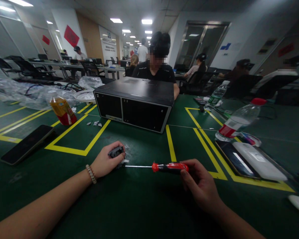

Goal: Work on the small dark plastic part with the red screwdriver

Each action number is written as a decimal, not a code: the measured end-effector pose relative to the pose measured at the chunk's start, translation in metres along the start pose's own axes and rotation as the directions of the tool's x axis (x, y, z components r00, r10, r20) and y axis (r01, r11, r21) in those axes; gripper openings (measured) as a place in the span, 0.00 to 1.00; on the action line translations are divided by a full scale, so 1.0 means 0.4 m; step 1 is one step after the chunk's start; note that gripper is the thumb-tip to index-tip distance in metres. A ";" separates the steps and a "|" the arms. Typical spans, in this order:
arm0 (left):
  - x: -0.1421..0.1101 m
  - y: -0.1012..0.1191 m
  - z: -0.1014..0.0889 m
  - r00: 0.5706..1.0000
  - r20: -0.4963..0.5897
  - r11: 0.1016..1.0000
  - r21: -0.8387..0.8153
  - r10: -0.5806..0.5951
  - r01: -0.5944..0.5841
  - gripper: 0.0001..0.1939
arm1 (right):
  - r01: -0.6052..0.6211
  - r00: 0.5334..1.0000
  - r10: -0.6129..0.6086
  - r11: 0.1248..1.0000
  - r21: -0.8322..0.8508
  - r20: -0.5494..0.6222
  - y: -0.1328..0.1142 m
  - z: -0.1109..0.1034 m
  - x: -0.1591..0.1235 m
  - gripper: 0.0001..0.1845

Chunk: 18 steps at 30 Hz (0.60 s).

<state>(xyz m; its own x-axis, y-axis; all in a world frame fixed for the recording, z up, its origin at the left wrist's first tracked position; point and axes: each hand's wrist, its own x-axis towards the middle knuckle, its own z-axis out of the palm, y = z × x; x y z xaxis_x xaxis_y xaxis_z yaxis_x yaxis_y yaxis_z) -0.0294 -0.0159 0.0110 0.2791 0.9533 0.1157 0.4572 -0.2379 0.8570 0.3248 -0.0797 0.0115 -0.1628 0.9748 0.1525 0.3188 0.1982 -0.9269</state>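
My left hand (105, 162) is closed around a small dark part (116, 151) and rests on the green table mat (139, 205). My right hand (199, 184) grips the red and black handle of a screwdriver (169, 167). Its thin shaft runs left, and the tip meets the small part at my left fingers. A beaded bracelet sits on my left wrist. A black desktop computer case (136, 104) lies flat just beyond my hands.
A phone (26, 144) and an orange drink bottle (62, 111) lie at the left, with small loose bits nearby. A water bottle (239, 119), another phone (235, 159) and a white device (260, 162) sit at the right. A person sits behind the case; others sit farther back.
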 end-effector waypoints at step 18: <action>-0.001 0.010 0.000 1.000 -0.009 1.000 0.006 0.008 -0.008 0.07 | -0.011 1.000 0.010 1.000 0.019 0.017 -0.003 -0.005 0.000 0.16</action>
<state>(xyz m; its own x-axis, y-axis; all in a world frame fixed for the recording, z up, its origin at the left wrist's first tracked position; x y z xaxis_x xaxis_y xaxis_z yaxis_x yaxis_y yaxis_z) -0.0279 -0.0172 0.0143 0.2750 0.9529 0.1276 0.4595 -0.2469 0.8532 0.3263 -0.0799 0.0131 -0.1757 0.9749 0.1369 0.3027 0.1858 -0.9348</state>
